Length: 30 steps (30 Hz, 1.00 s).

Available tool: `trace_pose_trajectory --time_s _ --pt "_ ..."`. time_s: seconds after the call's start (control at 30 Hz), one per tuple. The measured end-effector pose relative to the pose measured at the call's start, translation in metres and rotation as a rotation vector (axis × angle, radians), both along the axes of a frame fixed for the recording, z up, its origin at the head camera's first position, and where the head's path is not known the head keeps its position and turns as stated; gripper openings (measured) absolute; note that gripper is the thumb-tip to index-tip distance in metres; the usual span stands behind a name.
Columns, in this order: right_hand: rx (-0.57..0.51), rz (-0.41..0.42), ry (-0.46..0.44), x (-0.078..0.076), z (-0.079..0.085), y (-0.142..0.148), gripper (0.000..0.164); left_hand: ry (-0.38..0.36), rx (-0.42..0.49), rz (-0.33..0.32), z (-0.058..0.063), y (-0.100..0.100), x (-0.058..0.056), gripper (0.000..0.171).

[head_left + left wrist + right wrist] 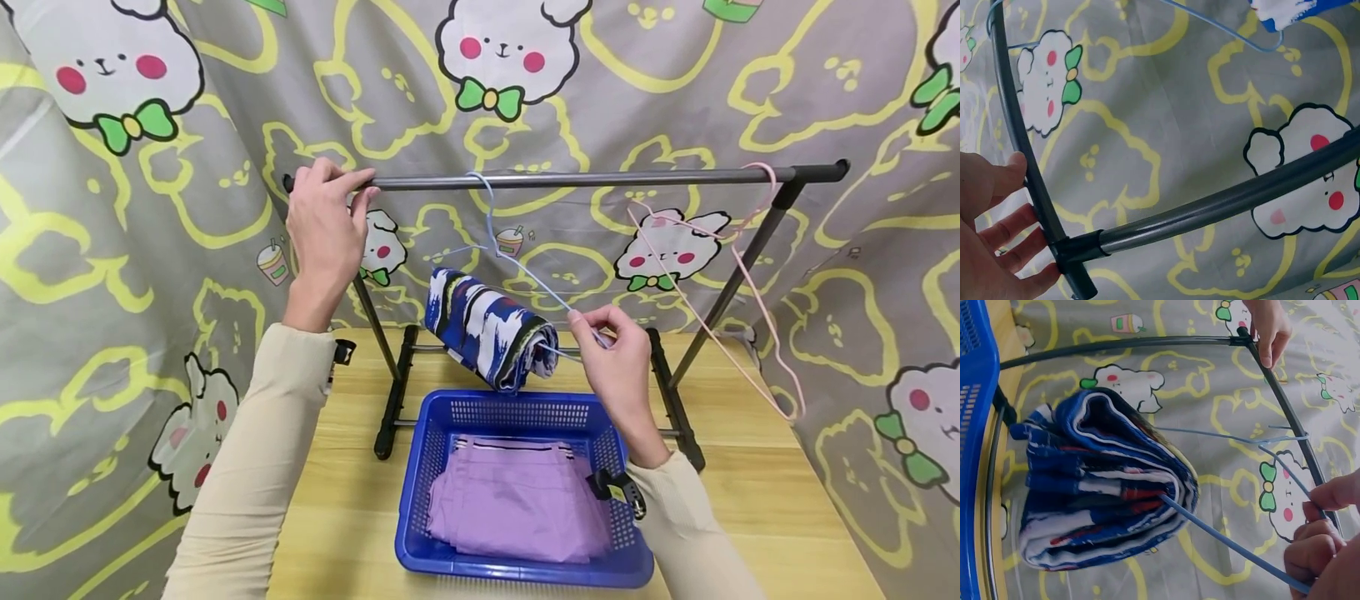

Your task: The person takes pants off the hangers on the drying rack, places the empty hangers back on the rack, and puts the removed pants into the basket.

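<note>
My left hand [327,221] grips the left end of the rack's metal rail [600,179], fingers over it and thumb at the front. With my right hand [617,358] I pinch the right corner of a light blue hanger [534,282], whose hook sits over the rail left of its middle. A folded blue, white and black patterned garment [487,329] hangs over the hanger's lower bar, tilted down to the right. In the right wrist view, the hanger's bar [1229,544] runs into the folded layers of the garment [1110,487].
A blue plastic basket [408,500] stands on the wooden table [772,517] below the rail, holding folded purple clothing [517,500]. A pink hanger [750,275] hangs at the rail's right end. Patterned curtains [525,142] close in the back and sides.
</note>
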State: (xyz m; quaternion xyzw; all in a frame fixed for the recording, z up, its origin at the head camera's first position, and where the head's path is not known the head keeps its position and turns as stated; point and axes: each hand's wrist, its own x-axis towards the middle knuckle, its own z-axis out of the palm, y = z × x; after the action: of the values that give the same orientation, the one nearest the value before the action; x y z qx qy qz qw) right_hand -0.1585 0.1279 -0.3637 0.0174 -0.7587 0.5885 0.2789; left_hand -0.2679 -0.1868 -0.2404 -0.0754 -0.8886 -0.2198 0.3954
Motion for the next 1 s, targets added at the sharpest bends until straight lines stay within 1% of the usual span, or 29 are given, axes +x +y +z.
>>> trace_pose_trajectory --time_s 0.13,0.2,0.33,0.47,0.57,0.67,0.8,0.9,1.0 --pt "-0.108 0.003 0.051 0.0 0.003 -0.004 0.019 0.0 0.01 0.031 0.0 -0.001 -0.001 0.028" --pt "-0.139 -0.005 0.075 0.0 0.005 -0.004 0.019 0.002 0.011 0.042 0.001 -0.001 -0.002 0.027" --pt "-0.161 -0.024 0.118 0.0 0.007 -0.004 0.023 0.011 0.018 0.063 0.001 0.0 -0.004 0.027" --pt "-0.166 -0.03 0.151 -0.001 0.004 -0.005 0.025 0.036 0.037 0.078 -0.002 0.002 -0.006 0.026" --pt "-0.176 -0.039 0.174 0.0 0.004 -0.006 0.025 0.042 0.045 0.089 -0.003 0.003 -0.006 0.027" --pt "-0.207 -0.061 0.192 0.0 0.006 -0.006 0.024 0.038 0.041 0.087 -0.003 0.005 -0.007 0.027" --pt "-0.269 -0.09 0.194 0.002 0.011 -0.005 0.022 0.029 0.036 0.081 -0.003 0.006 -0.007 0.027" --pt "-0.309 -0.088 0.194 0.004 0.015 -0.004 0.019 0.031 0.039 0.09 -0.004 0.005 -0.007 0.027" --pt "-0.347 -0.066 0.222 0.006 0.017 -0.002 0.016 0.036 0.041 0.093 -0.004 0.003 -0.007 0.027"
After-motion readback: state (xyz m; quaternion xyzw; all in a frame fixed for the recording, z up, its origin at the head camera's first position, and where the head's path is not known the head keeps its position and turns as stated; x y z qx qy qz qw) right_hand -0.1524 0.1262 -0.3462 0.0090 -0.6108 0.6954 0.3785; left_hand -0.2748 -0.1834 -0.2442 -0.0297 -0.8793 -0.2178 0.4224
